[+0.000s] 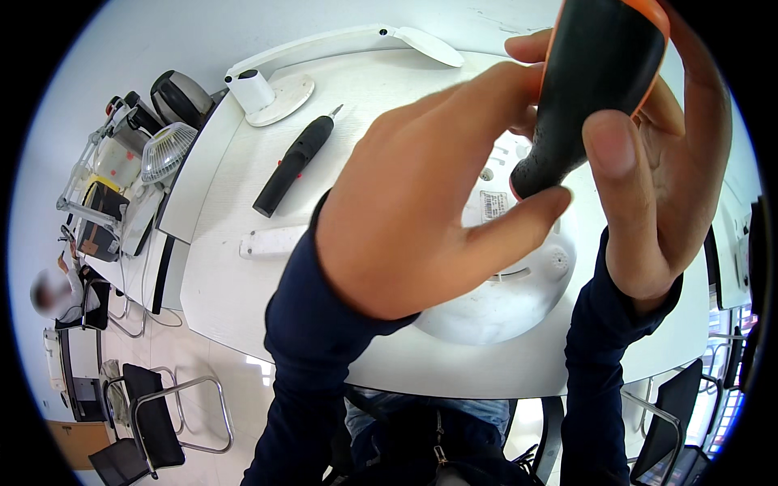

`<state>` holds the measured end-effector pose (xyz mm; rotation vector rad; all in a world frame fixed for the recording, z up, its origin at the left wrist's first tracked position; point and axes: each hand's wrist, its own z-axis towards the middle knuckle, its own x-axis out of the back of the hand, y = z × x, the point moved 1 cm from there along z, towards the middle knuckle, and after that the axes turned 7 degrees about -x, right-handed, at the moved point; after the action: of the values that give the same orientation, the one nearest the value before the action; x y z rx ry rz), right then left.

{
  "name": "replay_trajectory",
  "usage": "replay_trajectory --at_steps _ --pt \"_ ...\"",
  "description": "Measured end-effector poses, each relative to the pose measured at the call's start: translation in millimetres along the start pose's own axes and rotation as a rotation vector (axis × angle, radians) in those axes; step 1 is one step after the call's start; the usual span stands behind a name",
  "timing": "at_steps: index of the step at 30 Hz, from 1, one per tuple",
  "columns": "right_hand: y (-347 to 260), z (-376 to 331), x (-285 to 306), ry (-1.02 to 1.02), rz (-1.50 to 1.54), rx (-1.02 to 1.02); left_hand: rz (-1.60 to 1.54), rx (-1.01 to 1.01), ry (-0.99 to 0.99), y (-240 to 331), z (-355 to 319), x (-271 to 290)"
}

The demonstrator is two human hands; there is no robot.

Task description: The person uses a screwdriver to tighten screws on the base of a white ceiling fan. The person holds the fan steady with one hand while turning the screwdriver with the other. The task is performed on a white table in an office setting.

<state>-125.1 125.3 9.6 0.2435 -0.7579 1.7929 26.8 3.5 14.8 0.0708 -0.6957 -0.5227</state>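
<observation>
i hold the tool (598, 77) up above the white dome (486, 317) on the table (223, 283); my left hand (429, 194) is half-curled on it, thumb by its lower end, some fingertips hidden; my right (660, 182) clasps it, thumb on the near face; screwdriver (296, 166) lying off left.

orange-edged black tool (596, 73); navy sleeves (312, 324); half-hidden housing (486, 316), seemingly plain white.

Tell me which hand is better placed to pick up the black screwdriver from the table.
Probably the left hand: the screwdriver lies to its left, while the right hand is farther away. Both seem to hold the black and orange tool.
</observation>
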Motion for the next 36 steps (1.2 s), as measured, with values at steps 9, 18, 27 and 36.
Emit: replay_trajectory --at_steps 9,18,27,36 --pt "1 0 6 0.025 -0.007 -0.003 0.048 0.070 0.094 5 6 -6" --pt "0 -1 2 -0.027 -0.013 -0.014 -0.027 0.027 -0.006 -2 2 4" --pt "1 0 3 -0.012 -0.009 -0.008 0.022 -0.031 0.018 -1 1 -2" --pt "0 1 6 -0.002 -0.012 0.001 0.090 0.030 0.080 -3 1 -7"
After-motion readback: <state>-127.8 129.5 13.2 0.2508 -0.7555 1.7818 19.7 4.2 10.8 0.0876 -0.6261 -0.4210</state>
